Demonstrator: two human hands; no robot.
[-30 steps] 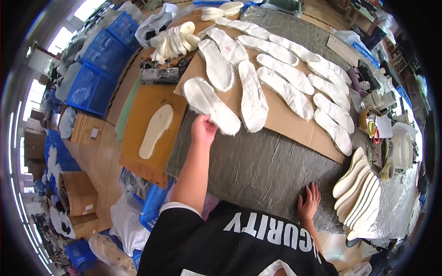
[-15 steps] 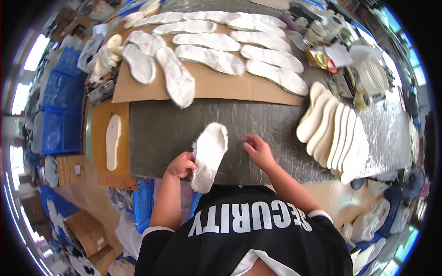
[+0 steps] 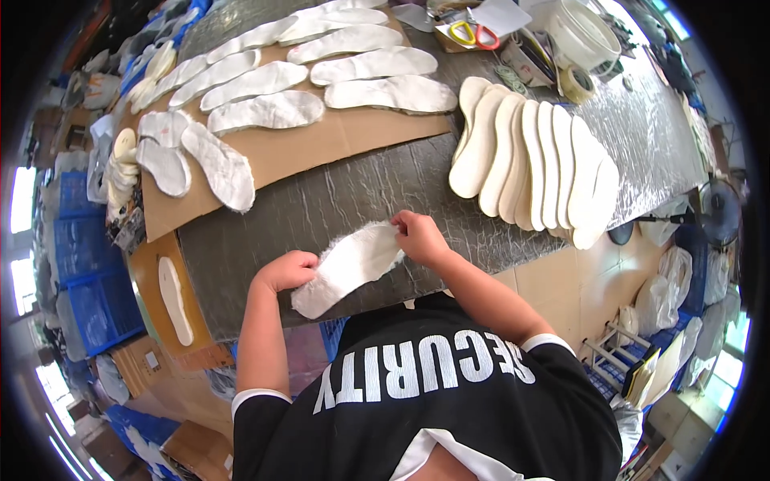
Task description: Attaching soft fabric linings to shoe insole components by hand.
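A white insole (image 3: 350, 268) with fluffy edges lies slantwise between my hands, over the dark tabletop near its front edge. My left hand (image 3: 286, 271) is closed on its rim at the left side. My right hand (image 3: 420, 239) pinches its far right end. Beyond them, several similar fluffy white insoles (image 3: 265, 111) rest in rows on a sheet of brown cardboard (image 3: 353, 144). To the right, several cream insoles (image 3: 503, 152) overlap in a fanned row on the table.
A single cream insole (image 3: 172, 298) lies on a brown board (image 3: 150, 280) at the left. Scissors with yellow and red handles (image 3: 473, 34), a white bucket (image 3: 589, 36) and a tape roll (image 3: 576, 82) stand at the back right. Blue crates (image 3: 92, 272) are stacked left of the table.
My right hand has come from beside the insole to grip its end. The insole has turned from nearly upright to a slant. The whole view has rotated and shifted.
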